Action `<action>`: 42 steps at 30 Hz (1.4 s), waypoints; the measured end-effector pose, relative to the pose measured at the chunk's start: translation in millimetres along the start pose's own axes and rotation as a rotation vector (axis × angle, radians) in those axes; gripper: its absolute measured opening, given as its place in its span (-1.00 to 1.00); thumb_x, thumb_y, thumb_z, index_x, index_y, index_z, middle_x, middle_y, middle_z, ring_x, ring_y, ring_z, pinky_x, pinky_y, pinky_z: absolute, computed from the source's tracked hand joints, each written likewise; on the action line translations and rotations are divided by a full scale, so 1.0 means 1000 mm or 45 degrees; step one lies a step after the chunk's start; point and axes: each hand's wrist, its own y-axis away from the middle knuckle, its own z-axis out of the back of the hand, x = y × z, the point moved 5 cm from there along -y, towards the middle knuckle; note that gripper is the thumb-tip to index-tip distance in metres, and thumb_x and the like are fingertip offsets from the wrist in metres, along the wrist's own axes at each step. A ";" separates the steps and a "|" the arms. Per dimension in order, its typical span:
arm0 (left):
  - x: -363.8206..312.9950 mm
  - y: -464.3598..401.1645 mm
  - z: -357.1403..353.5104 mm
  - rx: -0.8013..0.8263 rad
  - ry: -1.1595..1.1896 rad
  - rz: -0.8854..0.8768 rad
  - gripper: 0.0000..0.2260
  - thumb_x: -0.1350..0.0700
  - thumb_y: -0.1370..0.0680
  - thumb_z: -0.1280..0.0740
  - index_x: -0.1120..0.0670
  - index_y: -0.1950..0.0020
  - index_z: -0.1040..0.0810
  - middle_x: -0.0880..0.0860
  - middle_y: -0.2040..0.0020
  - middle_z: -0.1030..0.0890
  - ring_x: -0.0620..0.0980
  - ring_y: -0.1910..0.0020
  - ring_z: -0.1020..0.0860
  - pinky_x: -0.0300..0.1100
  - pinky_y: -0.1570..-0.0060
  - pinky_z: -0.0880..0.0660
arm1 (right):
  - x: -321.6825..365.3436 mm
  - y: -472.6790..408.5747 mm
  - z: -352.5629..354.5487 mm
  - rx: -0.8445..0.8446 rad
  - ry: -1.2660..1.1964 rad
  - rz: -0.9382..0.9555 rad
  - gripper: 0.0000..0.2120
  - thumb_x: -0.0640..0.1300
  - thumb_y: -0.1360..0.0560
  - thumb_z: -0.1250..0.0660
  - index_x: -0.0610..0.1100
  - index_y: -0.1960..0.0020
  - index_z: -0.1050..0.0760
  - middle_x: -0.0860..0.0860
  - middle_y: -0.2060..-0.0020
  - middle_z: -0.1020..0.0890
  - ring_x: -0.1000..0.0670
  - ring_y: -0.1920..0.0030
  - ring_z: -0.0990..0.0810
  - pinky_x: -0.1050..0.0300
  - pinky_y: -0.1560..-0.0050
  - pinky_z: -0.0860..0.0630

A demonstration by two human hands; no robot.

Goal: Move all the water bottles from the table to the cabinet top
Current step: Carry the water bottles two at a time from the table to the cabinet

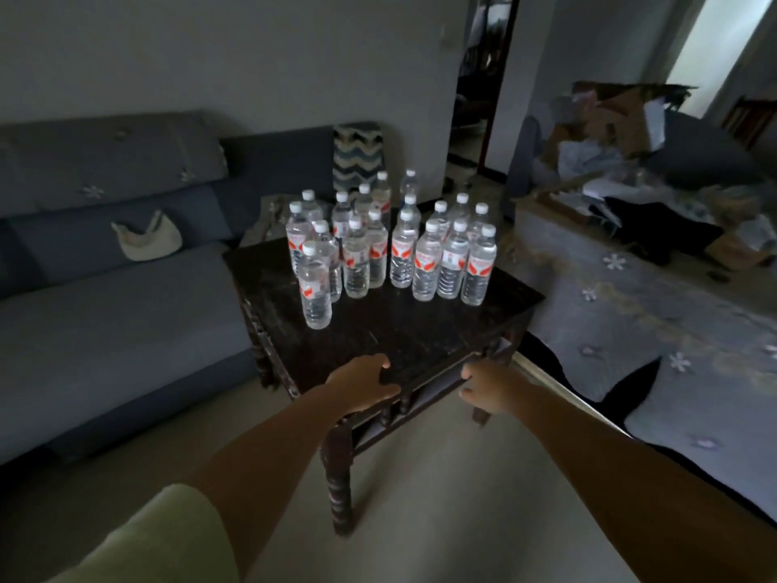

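Dim room, dark table [420,330]: my left hand [361,382] and right hand [490,389] loose-fingered, holding nothing; crowded water bottles [391,246] could topple domino-fashion if bumped.

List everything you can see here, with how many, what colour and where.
bottles: about nineteen, clear with white caps and red labels, upright on the table's far half
table: one, dark wood, centre
sofa: one, blue-grey, left
bag: one, pale, on the sofa
cushion: one, zigzag pattern, behind the table
boxes: several, brown, far right
left hand: one, over the table's near edge, empty
right hand: one, at the table's near corner, empty
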 end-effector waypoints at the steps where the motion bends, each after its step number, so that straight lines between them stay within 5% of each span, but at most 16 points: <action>1: -0.002 -0.010 0.001 0.001 0.010 0.007 -0.50 -0.12 -0.50 -0.36 0.05 -0.37 -0.39 0.12 -0.26 -0.54 0.11 -0.26 -0.51 -0.09 -0.23 -0.44 | -0.007 -0.012 0.008 -0.010 -0.016 -0.008 -0.66 -0.03 -0.55 -0.25 -0.19 -0.25 -0.44 -0.15 -0.23 -0.53 -0.13 -0.27 -0.49 0.07 -0.21 -0.42; 13: 0.074 -0.145 0.005 0.021 0.129 0.296 -0.52 -0.14 -0.51 -0.34 0.07 -0.35 -0.41 0.12 -0.21 -0.56 0.09 -0.18 -0.54 -0.10 -0.14 -0.46 | -0.020 -0.172 0.023 0.107 -0.037 0.084 -0.61 0.03 -0.54 -0.29 -0.17 -0.28 -0.45 -0.15 -0.23 -0.52 -0.13 -0.26 -0.49 0.06 -0.24 -0.43; 22: 0.172 -0.186 0.010 0.105 0.283 0.674 -0.45 -0.24 -0.48 -0.33 0.24 -0.13 -0.55 0.19 -0.14 -0.61 0.12 -0.12 -0.57 -0.14 -0.07 -0.44 | 0.081 -0.285 0.037 0.119 -0.138 0.374 -0.59 0.03 -0.56 -0.27 -0.11 -0.34 -0.40 -0.09 -0.27 -0.49 -0.09 -0.26 -0.50 0.01 -0.24 -0.45; 26: 0.190 -0.181 0.024 -0.396 0.670 0.861 -0.21 -0.16 -0.34 -0.52 0.17 -0.41 -0.30 0.14 -0.28 -0.52 0.12 -0.25 -0.52 -0.08 -0.17 -0.46 | 0.135 -0.305 0.056 -0.202 -0.613 0.696 -0.43 -0.12 -0.51 -0.38 -0.23 -0.44 -0.29 -0.13 -0.36 -0.44 -0.08 -0.36 -0.44 0.04 -0.35 -0.40; 30: 0.174 -0.200 0.045 -0.859 1.149 0.546 -0.21 0.16 -0.29 -0.58 0.06 -0.42 -0.27 0.06 -0.28 -0.51 0.00 -0.25 -0.52 -0.01 -0.26 -0.48 | 0.183 -0.324 0.083 -0.557 -0.907 0.879 -0.30 -0.21 -0.44 -0.46 -0.38 -0.45 -0.20 -0.26 -0.39 -0.36 -0.15 -0.43 -0.35 0.09 -0.44 -0.31; 33: 0.175 -0.212 0.044 -1.034 1.293 0.647 -0.18 0.15 -0.30 -0.59 -0.01 -0.44 -0.20 -0.05 -0.25 -0.50 -0.17 -0.18 -0.52 -0.25 -0.17 -0.47 | 0.209 -0.350 0.094 -0.588 -1.110 0.864 -0.22 -0.21 -0.42 -0.49 -0.33 -0.48 -0.14 -0.21 -0.46 -0.28 -0.09 -0.49 -0.23 0.32 -0.48 -0.12; 36: 0.179 -0.221 0.040 -1.141 1.261 0.709 -0.29 0.13 -0.31 -0.59 -0.12 -0.32 -0.27 -0.22 -0.09 -0.52 -0.31 -0.05 -0.55 -0.54 0.08 -0.45 | 0.221 -0.381 0.079 -0.356 -1.215 0.800 -0.12 -0.18 -0.39 -0.51 -0.24 -0.53 -0.06 -0.14 -0.47 -0.28 -0.05 -0.48 -0.26 0.18 -0.48 -0.22; 39: 0.186 -0.224 0.041 -1.169 1.286 0.706 -0.39 0.11 -0.31 -0.58 -0.09 -0.25 -0.35 -0.12 -0.04 -0.58 -0.21 -0.02 -0.59 -0.42 0.10 -0.51 | 0.219 -0.395 0.052 -0.259 -1.194 0.663 -0.09 -0.12 -0.33 -0.55 -0.17 -0.52 -0.10 -0.07 -0.39 -0.41 0.01 -0.37 -0.41 0.15 -0.34 -0.37; 42: 0.196 -0.226 0.040 -1.177 1.333 0.680 -0.44 0.10 -0.31 -0.58 -0.10 -0.19 -0.38 -0.07 0.00 -0.61 -0.22 0.05 -0.62 -0.35 0.12 -0.54 | 0.217 -0.403 0.034 -0.355 -1.283 0.579 -0.13 -0.03 -0.28 -0.57 -0.13 -0.46 -0.20 0.07 -0.23 -0.50 0.20 -0.16 -0.46 0.53 -0.15 -0.33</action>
